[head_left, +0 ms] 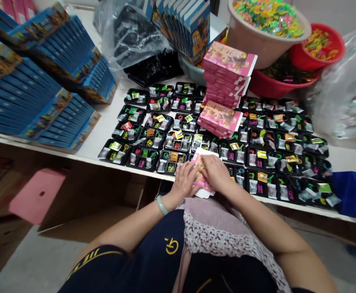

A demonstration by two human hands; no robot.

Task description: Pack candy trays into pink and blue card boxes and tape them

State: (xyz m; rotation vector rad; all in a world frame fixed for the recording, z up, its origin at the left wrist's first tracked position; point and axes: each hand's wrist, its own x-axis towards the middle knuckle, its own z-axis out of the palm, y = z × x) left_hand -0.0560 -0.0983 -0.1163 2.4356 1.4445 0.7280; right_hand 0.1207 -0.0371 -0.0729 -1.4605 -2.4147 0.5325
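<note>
A flattened-looking pink printed carton [203, 182], its white end flaps spread, is between my hands at the table's front edge. My left hand [183, 180] grips the carton's left side, fingers bent over it. From the right, my right hand [216, 172] holds the carton's upper part with its fingers curled onto the printed face. What the fingertips do underneath is hidden. Just beyond the hands, black compartment trays [175, 140] filled with small colourful wrapped pieces stand in rows. A stack of pink cartons [223, 81] rests over some trays.
Blue display boxes [22, 97] crowd the left side. Behind the trays are clear plastic bags [132, 36], a beige bucket [245, 44] and red basins [275, 83] of small pieces. A blue bin [349, 193] stands at the right edge.
</note>
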